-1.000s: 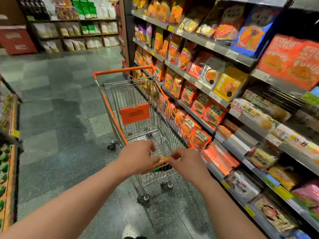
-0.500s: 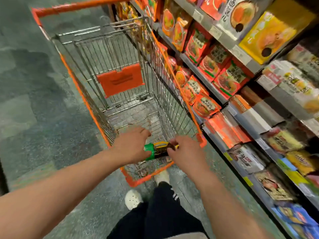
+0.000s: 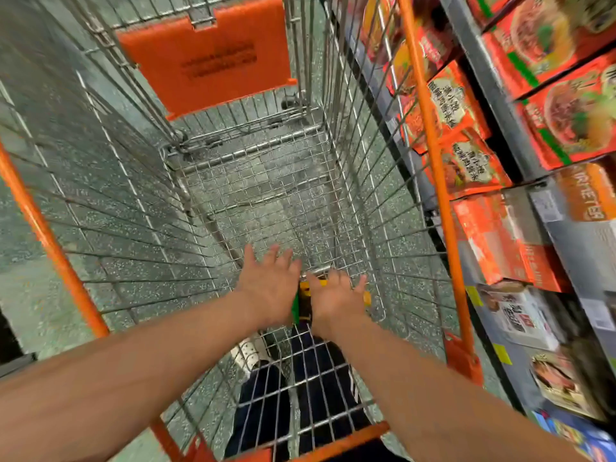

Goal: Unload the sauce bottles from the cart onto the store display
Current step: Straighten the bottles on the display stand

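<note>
A sauce bottle [image 3: 301,303] with a green cap and yellow label lies at the near end of the cart floor, mostly hidden under my hands. The cart [image 3: 436,168] is a wire basket with an orange rim. Both my arms reach down into it. My left hand [image 3: 268,288] hovers over the bottle's left side with its fingers spread. My right hand [image 3: 336,298] covers the bottle's right side, fingers also spread. Whether either palm touches the bottle I cannot tell. The frame is blurred by motion.
Store shelves [image 3: 493,81] run close along the cart's right side, packed with orange and red food packets [image 3: 466,161] and boxes [image 3: 520,315]. An orange plastic flap [image 3: 213,58] hangs at the cart's far end. Speckled grey floor lies to the left. My legs and a white shoe [image 3: 248,353] show below.
The view has tilted down and closer into the cart. Both hands, which held the bottle between them, have gone down to the cart floor and their fingers have spread.
</note>
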### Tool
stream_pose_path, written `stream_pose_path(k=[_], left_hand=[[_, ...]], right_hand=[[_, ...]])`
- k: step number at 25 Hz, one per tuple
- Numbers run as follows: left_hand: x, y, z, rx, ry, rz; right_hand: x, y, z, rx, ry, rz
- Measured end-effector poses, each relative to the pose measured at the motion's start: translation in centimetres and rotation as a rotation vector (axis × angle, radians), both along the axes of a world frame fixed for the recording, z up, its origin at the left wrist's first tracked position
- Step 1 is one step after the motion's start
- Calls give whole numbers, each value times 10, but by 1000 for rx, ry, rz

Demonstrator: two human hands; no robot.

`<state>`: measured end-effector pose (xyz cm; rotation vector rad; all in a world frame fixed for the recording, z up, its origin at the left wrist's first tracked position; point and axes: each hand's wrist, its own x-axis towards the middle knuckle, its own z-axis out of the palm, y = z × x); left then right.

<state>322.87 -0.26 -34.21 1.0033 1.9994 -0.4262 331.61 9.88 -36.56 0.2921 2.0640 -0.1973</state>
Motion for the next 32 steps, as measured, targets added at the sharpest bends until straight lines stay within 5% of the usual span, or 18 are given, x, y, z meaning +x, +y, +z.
stream_pose_path(k=[8, 14, 21, 26, 32], left_hand=[[11, -23, -78, -201, -116, 7], [10, -29, -91, -10, -186, 76], [2, -15, -17, 50, -21, -26], [-7, -26, 64, 116, 3, 182], [15, -51, 168, 187, 168, 487]], right_hand=[[5, 5, -64, -69, 1, 17], [8, 18, -61, -100, -7, 8], [3, 33, -9, -135, 239, 44], [-16, 33, 65, -125, 302, 84], [-30, 24, 150, -143, 718, 245]])
